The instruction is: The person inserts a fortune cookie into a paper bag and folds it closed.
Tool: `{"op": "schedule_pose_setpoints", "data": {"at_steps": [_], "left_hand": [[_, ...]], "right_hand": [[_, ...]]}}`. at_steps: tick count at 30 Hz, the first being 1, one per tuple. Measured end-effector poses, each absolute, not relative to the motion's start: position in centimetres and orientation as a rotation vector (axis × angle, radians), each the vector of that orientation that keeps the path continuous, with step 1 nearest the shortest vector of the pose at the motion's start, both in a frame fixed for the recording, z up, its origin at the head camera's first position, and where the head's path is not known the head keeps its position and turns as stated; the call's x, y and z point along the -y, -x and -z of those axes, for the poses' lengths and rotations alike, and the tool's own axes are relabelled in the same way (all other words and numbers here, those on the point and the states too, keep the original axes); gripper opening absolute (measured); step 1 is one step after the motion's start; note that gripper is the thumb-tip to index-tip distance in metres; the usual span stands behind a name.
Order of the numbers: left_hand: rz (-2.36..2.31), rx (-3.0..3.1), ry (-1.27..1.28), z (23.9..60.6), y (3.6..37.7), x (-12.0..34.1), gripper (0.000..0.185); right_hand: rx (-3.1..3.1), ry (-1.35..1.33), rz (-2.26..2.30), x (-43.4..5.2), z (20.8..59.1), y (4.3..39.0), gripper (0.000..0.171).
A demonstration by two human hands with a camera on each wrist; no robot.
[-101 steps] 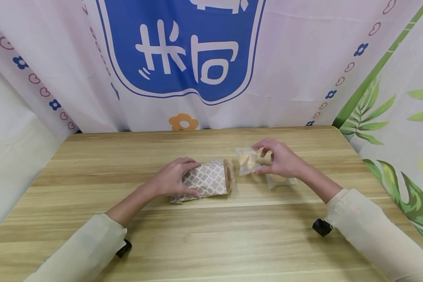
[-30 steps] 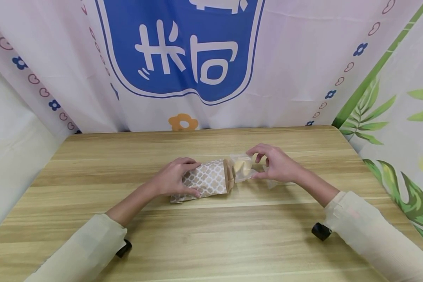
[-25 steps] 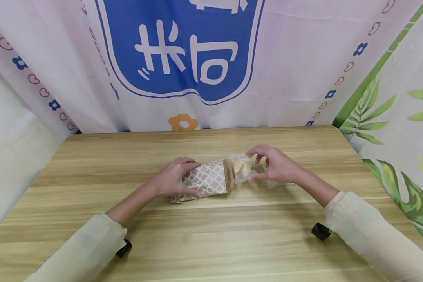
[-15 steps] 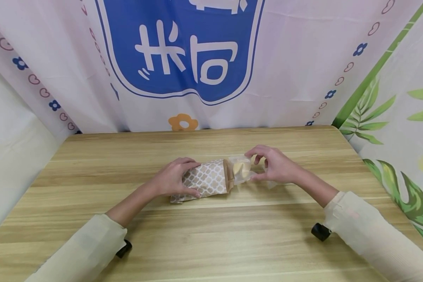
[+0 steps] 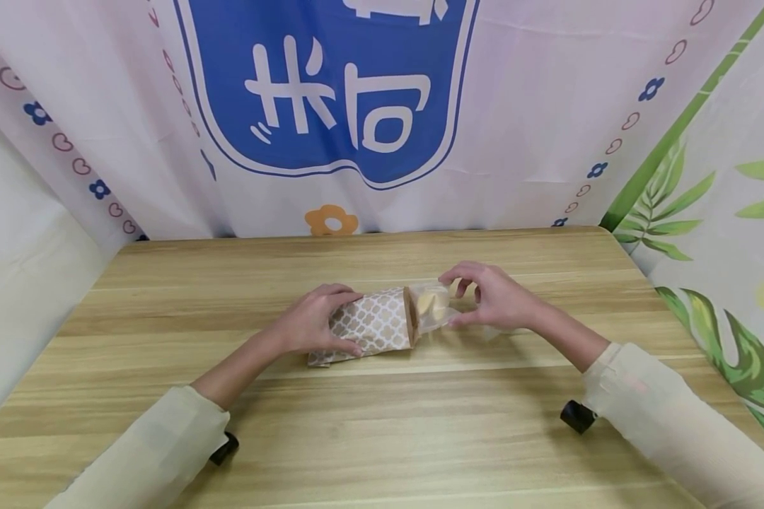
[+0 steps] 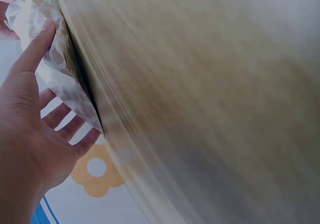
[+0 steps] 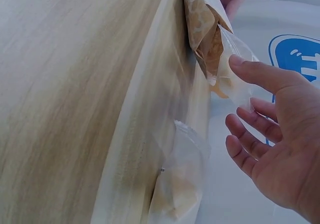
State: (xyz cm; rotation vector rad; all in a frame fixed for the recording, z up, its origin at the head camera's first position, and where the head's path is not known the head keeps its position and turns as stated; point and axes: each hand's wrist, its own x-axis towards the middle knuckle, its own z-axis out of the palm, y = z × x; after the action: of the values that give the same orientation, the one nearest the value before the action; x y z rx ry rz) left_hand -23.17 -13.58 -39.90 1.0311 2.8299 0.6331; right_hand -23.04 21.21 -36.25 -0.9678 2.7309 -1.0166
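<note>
2 clear plastic packets of pale pastry are in play, and I judge the work about half done. From the head view, my left hand [image 5: 310,326] lies over the brown paper bag with a white lattice print [image 5: 372,324], which rests on its side at the centre of the light wooden table [image 5: 382,438], mouth facing right. The fingers are nearly straight and slightly spread, thumb along the near side, steadying the bag rather than gripping it.

My right hand [image 5: 493,297] sits just right of the bag's mouth. The first clear packet with a yellowish pastry [image 5: 430,305] is partly inside the mouth, its rear end sticking out. In the right wrist view the fingers [image 7: 260,76] are loosely spread, with 1 fingertip touching the packet's end.

The second clear packet [image 7: 177,184] lies on the table under that hand, at centre right of the head view. By my reading, it remains to be bagged.
</note>
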Motion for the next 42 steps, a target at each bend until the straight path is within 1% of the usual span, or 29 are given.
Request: {"op": "schedule_pose_setpoints", "data": {"at_steps": [10,19,26,32,42], "left_hand": [[-0.634,-2.827,-1.035,40.0,23.3,13.5,0.1],[-0.631,-2.834,-1.031,39.8,23.3,13.6,0.101],[-0.639,-2.829,-1.038,39.9,23.3,13.6,0.1],[-0.637,-2.828,-1.033,39.9,23.3,13.5,0.1],[-0.627,-2.83,-1.049,40.0,23.4,13.4,0.1]], "right_hand": [[-2.716,0.938,1.045,-20.8,36.3,23.0,0.062],[-2.675,0.956,1.04,-20.0,36.5,22.8,0.058],[-2.638,0.931,1.037,-19.5,37.2,22.9,0.058],[-2.621,0.905,1.02,-18.9,37.5,22.8,0.06],[-2.626,0.94,1.048,-18.0,37.8,22.9,0.065]]}}
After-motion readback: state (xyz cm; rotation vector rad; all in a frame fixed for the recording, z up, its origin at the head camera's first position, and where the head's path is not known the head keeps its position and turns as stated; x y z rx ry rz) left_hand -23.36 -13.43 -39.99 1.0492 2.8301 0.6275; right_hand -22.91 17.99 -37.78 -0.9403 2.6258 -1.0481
